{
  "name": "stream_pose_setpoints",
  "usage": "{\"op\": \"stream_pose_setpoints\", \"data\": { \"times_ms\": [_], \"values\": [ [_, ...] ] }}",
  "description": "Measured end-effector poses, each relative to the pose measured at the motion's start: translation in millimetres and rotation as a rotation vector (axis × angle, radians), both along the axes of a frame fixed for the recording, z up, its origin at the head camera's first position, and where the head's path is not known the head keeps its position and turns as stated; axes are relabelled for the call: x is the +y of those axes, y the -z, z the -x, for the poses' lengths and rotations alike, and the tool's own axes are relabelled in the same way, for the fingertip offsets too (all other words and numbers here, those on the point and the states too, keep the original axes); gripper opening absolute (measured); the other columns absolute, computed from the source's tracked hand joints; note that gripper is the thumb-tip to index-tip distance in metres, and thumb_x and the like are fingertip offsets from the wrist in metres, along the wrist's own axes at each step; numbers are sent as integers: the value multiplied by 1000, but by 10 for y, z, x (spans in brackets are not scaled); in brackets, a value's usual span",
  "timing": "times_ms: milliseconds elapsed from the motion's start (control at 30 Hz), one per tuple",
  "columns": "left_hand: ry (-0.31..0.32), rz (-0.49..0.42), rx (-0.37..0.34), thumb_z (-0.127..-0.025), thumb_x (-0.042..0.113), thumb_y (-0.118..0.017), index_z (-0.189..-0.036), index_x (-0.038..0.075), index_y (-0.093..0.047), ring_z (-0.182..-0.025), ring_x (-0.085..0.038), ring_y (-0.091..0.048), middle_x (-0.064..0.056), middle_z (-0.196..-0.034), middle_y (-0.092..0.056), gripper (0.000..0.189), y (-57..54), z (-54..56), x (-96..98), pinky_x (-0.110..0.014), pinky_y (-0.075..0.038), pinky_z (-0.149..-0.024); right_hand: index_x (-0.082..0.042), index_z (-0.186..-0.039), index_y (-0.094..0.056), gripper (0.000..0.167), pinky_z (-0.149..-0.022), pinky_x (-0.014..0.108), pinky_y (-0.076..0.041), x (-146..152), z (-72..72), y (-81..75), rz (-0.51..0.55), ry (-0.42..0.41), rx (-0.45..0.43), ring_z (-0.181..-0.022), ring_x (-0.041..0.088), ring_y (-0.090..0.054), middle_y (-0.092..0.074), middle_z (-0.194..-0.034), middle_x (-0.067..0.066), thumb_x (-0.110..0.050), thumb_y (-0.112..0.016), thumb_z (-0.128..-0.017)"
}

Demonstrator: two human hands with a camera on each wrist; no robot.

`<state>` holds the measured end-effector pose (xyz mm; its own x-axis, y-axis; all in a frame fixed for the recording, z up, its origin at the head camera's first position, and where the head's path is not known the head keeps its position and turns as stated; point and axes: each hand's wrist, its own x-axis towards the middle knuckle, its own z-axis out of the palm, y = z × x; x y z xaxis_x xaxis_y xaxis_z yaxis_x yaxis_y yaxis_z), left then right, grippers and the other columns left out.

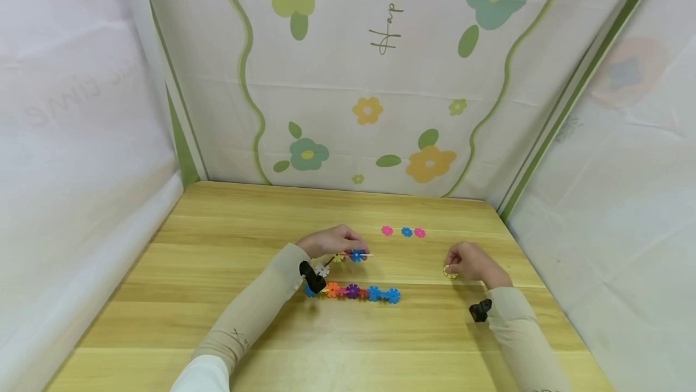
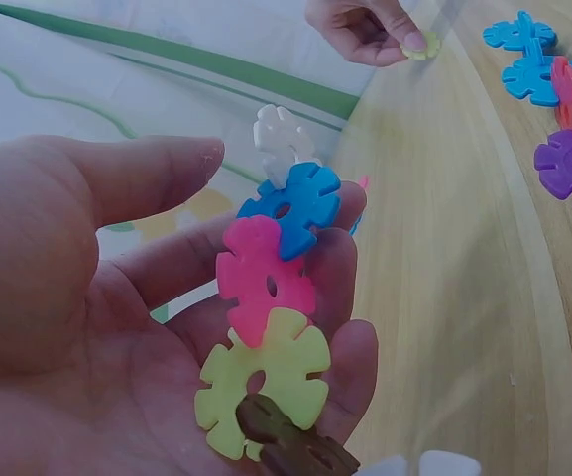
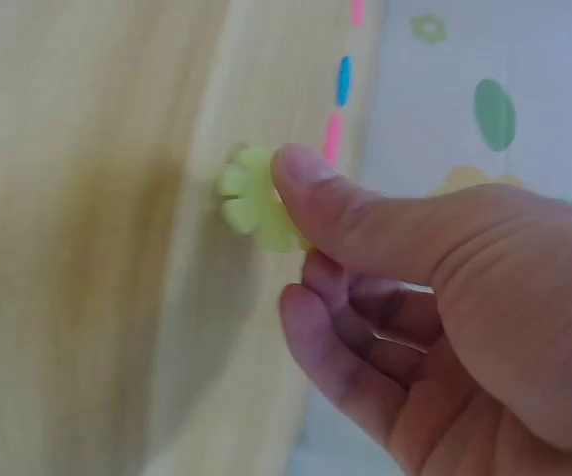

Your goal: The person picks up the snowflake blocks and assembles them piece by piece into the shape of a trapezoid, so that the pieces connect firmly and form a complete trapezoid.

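In the head view my left hand [image 1: 339,240] holds a chain of interlocking flower-shaped plastic discs above the table. The left wrist view shows this chain lying across the curved fingers, with a white disc [image 2: 284,139] at its far end, then a blue disc [image 2: 310,203], a pink disc [image 2: 256,283], a pale yellow disc [image 2: 300,362] and a brown disc [image 2: 290,436]. The left thumb stands apart from it. My right hand [image 1: 472,259] pinches a single pale yellow disc [image 3: 256,203] between thumb and fingers, to the right of the chain.
A second chain of joined discs [image 1: 352,291] lies on the wooden table [image 1: 348,350], nearer to me than the left hand. Farther back rest loose discs: a pink one [image 1: 386,231], a blue one [image 1: 406,232] and another pink one [image 1: 420,232]. Fabric walls [image 1: 348,78] surround the table.
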<state>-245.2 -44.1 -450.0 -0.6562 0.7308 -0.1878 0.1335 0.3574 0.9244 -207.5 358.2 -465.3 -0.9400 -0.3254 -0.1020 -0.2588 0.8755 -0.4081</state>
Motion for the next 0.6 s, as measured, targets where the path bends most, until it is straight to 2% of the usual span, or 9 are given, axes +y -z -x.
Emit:
{"op": "stream_pose_setpoints", "data": {
  "times_ms": [267, 400, 500, 600],
  "values": [
    [16, 25, 13, -113, 36, -51, -130, 16, -76, -147, -31, -52, -14, -149, -64, 37, -1, 18, -7, -59, -35, -125, -11, -84, -68, 15, -68, 27, -48, -301, -39, -175, 16, -140, 28, -73, 8, -56, -67, -81, -2, -9, -79, -94],
    [23, 25, 16, -112, 35, -54, -130, 10, -76, -145, -29, -54, -14, -147, -66, 38, -11, 27, -4, -57, -38, -123, -13, -85, -67, 15, -64, 24, -48, -494, -67, -222, 75, -206, 68, -69, 4, -54, -66, -80, -5, -11, -77, -97],
    [18, 34, 25, -110, 33, -59, -128, 4, -76, -133, -23, -61, -11, -140, -70, 38, -14, 40, 6, -50, -47, -115, -15, -89, -67, 13, -63, 23, -49, -648, -84, -238, 137, -240, 101, -69, 3, -54, -66, -81, -6, -13, -76, -98],
    [14, 61, 38, -107, 32, -64, -126, 3, -76, -114, -16, -64, -4, -131, -73, 37, -21, 48, 23, -40, -52, -99, -17, -93, -68, 10, -65, 23, -52, -799, -98, -233, 216, -248, 131, -71, 5, -59, -68, -84, -5, -15, -75, -99]
  ]
}}
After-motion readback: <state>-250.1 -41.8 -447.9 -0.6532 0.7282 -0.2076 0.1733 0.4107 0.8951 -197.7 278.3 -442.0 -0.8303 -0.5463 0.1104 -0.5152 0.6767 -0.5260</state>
